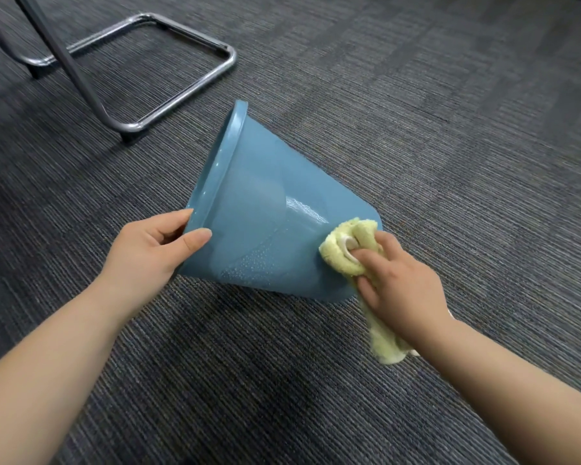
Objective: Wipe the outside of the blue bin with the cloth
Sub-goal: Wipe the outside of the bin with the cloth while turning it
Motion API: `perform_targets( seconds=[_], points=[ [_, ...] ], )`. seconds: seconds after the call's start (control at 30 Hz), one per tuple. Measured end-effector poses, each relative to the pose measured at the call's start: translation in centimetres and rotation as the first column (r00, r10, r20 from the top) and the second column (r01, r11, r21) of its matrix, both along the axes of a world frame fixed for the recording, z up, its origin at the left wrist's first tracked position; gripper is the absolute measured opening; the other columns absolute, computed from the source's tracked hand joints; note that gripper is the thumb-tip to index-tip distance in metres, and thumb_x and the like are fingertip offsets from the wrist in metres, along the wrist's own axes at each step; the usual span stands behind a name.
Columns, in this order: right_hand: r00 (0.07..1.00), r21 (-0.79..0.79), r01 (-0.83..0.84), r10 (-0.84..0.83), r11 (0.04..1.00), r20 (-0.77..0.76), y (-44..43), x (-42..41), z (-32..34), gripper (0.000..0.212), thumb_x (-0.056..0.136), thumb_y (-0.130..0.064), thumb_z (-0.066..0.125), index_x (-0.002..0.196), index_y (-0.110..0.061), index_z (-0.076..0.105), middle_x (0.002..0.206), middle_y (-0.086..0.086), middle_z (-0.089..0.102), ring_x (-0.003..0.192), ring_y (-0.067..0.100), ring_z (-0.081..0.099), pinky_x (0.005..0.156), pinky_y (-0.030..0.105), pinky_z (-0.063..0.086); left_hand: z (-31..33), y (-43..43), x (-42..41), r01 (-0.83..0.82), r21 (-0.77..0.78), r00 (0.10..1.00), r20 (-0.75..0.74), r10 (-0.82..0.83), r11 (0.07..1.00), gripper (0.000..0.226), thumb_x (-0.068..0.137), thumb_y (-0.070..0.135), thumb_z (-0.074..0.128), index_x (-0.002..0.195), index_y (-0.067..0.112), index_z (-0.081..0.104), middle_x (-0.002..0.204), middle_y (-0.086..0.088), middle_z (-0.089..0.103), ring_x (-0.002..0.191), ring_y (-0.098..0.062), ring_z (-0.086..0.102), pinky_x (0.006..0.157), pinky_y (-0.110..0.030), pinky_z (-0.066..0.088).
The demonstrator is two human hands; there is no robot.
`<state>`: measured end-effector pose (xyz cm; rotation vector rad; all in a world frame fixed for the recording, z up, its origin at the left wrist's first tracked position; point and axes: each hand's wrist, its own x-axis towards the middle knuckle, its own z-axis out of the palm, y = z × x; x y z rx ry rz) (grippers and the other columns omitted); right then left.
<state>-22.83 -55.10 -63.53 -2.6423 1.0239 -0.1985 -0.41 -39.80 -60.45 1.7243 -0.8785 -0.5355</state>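
The blue bin point(262, 209) lies on its side above the grey carpet, rim to the upper left, base to the right. Water droplets speckle its lower wall. My left hand point(148, 250) grips the rim at its near edge, thumb on the outer wall and fingers curled inside. My right hand point(396, 276) clutches a bunched pale yellow cloth point(346, 246) and presses it against the bin's outer wall near the base. A tail of the cloth hangs below my right wrist.
A chrome tubular chair base point(168, 72) stands on the carpet at the upper left, beyond the bin's rim, with a dark slanted leg crossing it. Grey striped carpet point(450, 129) surrounds the bin on all sides.
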Motion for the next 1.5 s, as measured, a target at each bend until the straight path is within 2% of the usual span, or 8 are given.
perform_targets(
  seconds=[0.2,0.43,0.67,0.8,1.03,1.23,1.37,1.5],
  points=[
    [0.987,-0.037,-0.162,0.162,0.986,0.012,0.4,-0.5,0.6,0.03,0.055,-0.011,0.081,0.082,-0.014,0.068,0.098,0.017,0.067,0.05,0.029,0.063,0.034,0.028,0.044,0.0,0.0,0.2,0.013,-0.008,1.0,0.002,-0.013,1.0,0.031,0.079,0.006,0.056,0.085,0.035,0.062,0.07,0.036,0.065,0.074,0.014,0.06,0.068,-0.003,0.045],
    [0.999,0.02,0.026,-0.026,0.999,-0.028,-3.0,-2.3,-1.7,0.032,0.082,-0.023,0.056,0.114,-0.023,0.057,0.132,0.002,0.047,0.087,0.03,0.06,0.056,0.026,0.033,0.4,0.1,0.1,0.054,-0.004,0.998,-0.032,-0.054,0.999,0.036,0.079,0.004,0.054,0.082,0.038,0.064,0.071,0.035,0.066,0.075,0.013,0.06,0.066,-0.003,0.044],
    [0.998,0.032,0.061,-0.06,0.998,-0.029,-2.6,-1.8,-1.2,0.025,0.083,-0.022,0.055,0.107,-0.021,0.059,0.131,0.001,0.048,0.086,0.029,0.06,0.056,0.027,0.035,0.6,0.2,-0.2,0.019,-0.003,0.999,-0.046,-0.019,1.0,0.03,0.081,0.001,0.051,0.089,0.029,0.061,0.068,0.034,0.065,0.073,0.013,0.061,0.064,-0.004,0.045],
    [0.999,0.059,0.039,-0.04,0.998,0.016,-2.0,-1.4,-0.5,0.023,0.08,-0.022,0.058,0.103,-0.02,0.062,0.127,0.002,0.051,0.083,0.03,0.061,0.058,0.031,0.04,1.7,0.3,0.4,-0.037,-0.018,0.999,-0.029,0.037,0.999,0.038,0.082,0.006,0.051,0.083,0.041,0.066,0.07,0.032,0.067,0.072,0.011,0.061,0.067,-0.007,0.048],
    [0.999,0.138,0.023,-0.018,0.99,-0.036,-1.9,-0.3,-1.0,0.027,0.082,-0.027,0.053,0.108,-0.023,0.058,0.128,-0.002,0.046,0.087,0.026,0.059,0.06,0.027,0.037,2.2,0.3,0.9,-0.153,0.015,0.982,0.111,0.15,0.988,0.029,0.083,0.014,0.056,0.081,0.042,0.06,0.07,0.035,0.065,0.07,0.008,0.059,0.077,-0.03,0.046],
    [0.992,0.195,0.102,-0.086,0.975,-0.088,-2.3,0.1,-1.4,0.027,0.085,-0.028,0.048,0.111,-0.021,0.054,0.126,0.0,0.044,0.083,0.026,0.056,0.058,0.028,0.035,2.3,-0.3,0.3,-0.232,-0.098,0.947,0.204,0.248,0.968,0.035,0.079,0.005,0.06,0.084,0.038,0.05,0.084,0.018,0.058,0.073,0.018,0.054,0.072,-0.003,0.042],
    [0.985,0.194,0.125,-0.099,0.973,-0.141,-2.6,-0.2,-1.5,0.028,0.087,-0.03,0.044,0.114,-0.021,0.05,0.125,0.0,0.042,0.075,0.02,0.049,0.049,0.026,0.029,2.1,0.3,-0.1,-0.195,-0.071,0.94,0.27,0.207,0.978,0.037,0.082,0.001,0.054,0.095,0.036,0.051,0.094,0.019,0.054,0.083,0.021,0.053,0.077,0.0,0.039],
    [0.978,0.213,0.155,-0.12,0.965,-0.169,-3.0,-0.9,-1.8,0.024,0.088,-0.028,0.044,0.109,-0.017,0.051,0.124,0.003,0.043,0.077,0.023,0.053,0.049,0.027,0.032,1.6,1.6,0.4,-0.152,-0.01,0.945,0.293,0.148,0.988,0.052,0.083,0.002,0.053,0.094,0.053,0.05,0.099,0.021,0.056,0.09,0.014,0.055,0.085,-0.009,0.043]
  ],
)
